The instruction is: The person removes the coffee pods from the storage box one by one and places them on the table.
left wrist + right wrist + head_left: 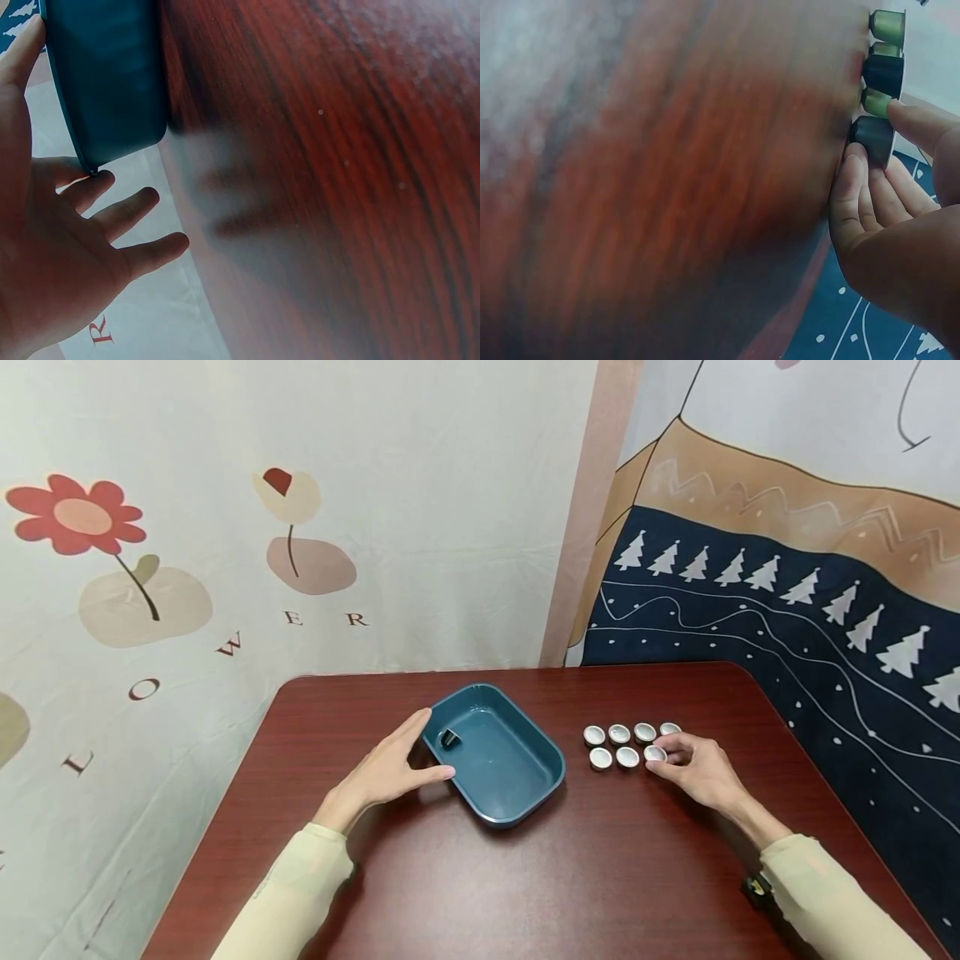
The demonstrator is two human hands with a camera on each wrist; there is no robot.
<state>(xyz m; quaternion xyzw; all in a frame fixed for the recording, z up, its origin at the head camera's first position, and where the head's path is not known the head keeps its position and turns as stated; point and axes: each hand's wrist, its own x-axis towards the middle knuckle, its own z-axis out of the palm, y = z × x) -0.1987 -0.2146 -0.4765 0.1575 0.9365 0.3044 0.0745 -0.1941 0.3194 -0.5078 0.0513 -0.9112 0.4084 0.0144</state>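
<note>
A blue rectangular tray (517, 793) sits on the table, with one small black coffee capsule (449, 739) lying on its side in the far left part. My left hand (386, 768) spreads thumb and forefinger along the tray's left end; its other fingers are extended loosely below the rim in the left wrist view. To the right of the tray, several coffee capsules stand lid-up in two rows. At the right end of the near row, my right hand (701, 772) pinches a dark capsule (871, 136) between thumb and fingers. That hand partly covers a far-row capsule (670, 728).
The dark red wooden table (600, 877) has a rounded far edge. Behind it hangs a printed cloth (450, 527) with flowers and letters, and a navy one with white trees continues along the right side. Other capsules (594, 737) stand close beside the pinched one.
</note>
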